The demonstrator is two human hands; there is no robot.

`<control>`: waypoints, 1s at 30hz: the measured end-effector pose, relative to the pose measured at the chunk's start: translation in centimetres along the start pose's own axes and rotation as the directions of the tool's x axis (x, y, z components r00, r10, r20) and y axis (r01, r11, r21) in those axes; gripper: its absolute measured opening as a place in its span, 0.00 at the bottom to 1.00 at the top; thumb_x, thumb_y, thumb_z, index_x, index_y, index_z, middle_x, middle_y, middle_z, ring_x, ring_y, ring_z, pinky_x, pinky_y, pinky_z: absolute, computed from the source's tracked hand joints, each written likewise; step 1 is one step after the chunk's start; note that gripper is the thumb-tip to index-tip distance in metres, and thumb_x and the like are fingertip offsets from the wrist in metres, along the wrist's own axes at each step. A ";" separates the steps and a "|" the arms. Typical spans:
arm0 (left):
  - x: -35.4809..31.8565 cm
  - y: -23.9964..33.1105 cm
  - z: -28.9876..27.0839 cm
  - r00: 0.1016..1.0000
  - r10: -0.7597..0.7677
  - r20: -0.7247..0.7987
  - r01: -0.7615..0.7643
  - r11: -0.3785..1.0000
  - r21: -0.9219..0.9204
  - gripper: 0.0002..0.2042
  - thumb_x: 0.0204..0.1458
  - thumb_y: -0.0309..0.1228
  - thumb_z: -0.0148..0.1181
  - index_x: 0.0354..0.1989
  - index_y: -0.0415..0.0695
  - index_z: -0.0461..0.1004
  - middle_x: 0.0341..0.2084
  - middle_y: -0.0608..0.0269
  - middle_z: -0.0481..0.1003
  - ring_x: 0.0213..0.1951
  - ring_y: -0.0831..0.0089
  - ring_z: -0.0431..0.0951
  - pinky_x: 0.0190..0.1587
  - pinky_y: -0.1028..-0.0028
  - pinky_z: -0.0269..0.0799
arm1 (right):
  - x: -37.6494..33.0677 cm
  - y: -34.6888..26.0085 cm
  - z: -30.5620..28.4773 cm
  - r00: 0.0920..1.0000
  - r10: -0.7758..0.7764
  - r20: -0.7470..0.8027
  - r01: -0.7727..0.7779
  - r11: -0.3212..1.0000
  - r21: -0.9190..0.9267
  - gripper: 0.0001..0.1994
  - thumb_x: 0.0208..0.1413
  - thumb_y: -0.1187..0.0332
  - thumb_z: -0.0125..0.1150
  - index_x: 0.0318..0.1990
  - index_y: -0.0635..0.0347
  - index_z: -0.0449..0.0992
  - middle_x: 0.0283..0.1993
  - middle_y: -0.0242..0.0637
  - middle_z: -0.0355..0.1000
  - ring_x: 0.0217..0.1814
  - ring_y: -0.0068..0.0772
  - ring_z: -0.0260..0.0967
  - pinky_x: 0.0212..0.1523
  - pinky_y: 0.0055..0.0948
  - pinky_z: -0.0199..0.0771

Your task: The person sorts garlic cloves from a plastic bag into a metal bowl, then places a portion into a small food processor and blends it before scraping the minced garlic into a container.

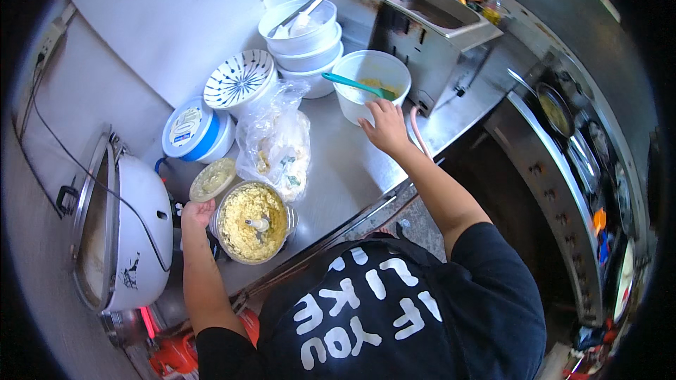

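Observation:
My left hand (198, 215) is at the lower edge of a round, food-smeared lid (213, 179), fingers closed on its rim. Beside it stands a clear food processor bowl (287, 231) filled with crumbly yellow mash (243, 222), a pale hub rising from its middle. My right hand (386, 127) reaches to the front of a white bucket (352, 103), fingers apart and nothing held. Across that bucket's mouth lies a teal spatula (352, 83), its blade inside over yellowish residue.
A clear plastic bag of food (278, 144) lies behind the bowl. Stacked white tubs (306, 56), a patterned bowl (241, 77) and a blue-and-white tub (193, 130) line the wall. A deep fryer (429, 35) stands behind the bucket, a white appliance (141, 232) left, a stove (556, 204) right.

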State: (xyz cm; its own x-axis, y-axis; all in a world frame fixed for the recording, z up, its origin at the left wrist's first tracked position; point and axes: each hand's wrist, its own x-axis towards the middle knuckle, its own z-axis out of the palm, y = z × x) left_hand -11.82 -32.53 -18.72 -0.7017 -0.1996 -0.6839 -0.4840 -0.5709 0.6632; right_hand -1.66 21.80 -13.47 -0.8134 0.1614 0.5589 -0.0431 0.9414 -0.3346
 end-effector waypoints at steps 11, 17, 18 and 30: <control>-16.3 -3.6 4.1 0.643 0.764 -0.051 -0.614 0.555 0.562 0.20 0.55 0.32 0.56 0.55 0.40 0.69 0.40 0.64 0.74 0.40 0.77 0.72 0.42 0.77 0.67 | -3.3 0.9 -4.8 0.914 -0.387 0.122 0.308 0.858 0.411 0.14 0.44 0.74 0.66 0.40 0.64 0.73 0.40 0.47 0.68 0.45 0.53 0.65 0.47 0.44 0.65; -23.3 -8.1 6.5 0.546 0.813 0.202 -0.565 0.179 0.805 0.10 0.55 0.29 0.56 0.43 0.38 0.76 0.37 0.59 0.76 0.37 0.73 0.75 0.41 0.74 0.70 | -3.2 1.0 -5.1 0.841 -0.526 0.126 0.363 0.721 0.590 0.15 0.44 0.71 0.66 0.41 0.63 0.73 0.41 0.45 0.69 0.49 0.50 0.67 0.60 0.53 0.58; -24.3 -8.5 6.9 0.508 0.807 0.301 -0.554 0.038 0.832 0.10 0.54 0.28 0.56 0.42 0.39 0.76 0.36 0.58 0.75 0.38 0.69 0.75 0.42 0.72 0.70 | -3.3 0.5 -5.2 0.839 -0.534 0.104 0.377 0.708 0.596 0.15 0.44 0.72 0.66 0.41 0.63 0.74 0.41 0.45 0.69 0.49 0.50 0.67 0.61 0.53 0.57; -23.7 -9.2 6.6 0.709 0.295 0.641 -0.436 -0.531 0.726 0.11 0.50 0.30 0.58 0.41 0.41 0.76 0.36 0.50 0.74 0.41 0.52 0.74 0.46 0.59 0.69 | -14.0 -15.2 6.1 0.778 -0.490 0.393 -0.012 0.613 0.790 0.43 0.53 0.56 0.65 0.67 0.70 0.47 0.60 0.57 0.59 0.58 0.46 0.64 0.56 0.35 0.67</control>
State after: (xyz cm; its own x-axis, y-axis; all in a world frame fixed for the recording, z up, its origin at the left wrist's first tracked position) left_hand 5.76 -17.26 -6.62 -0.9751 0.2006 -0.0943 0.1832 0.9689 0.1664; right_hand 6.83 3.44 -20.88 -0.8395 -0.4524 0.3009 -0.4746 0.3411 -0.8114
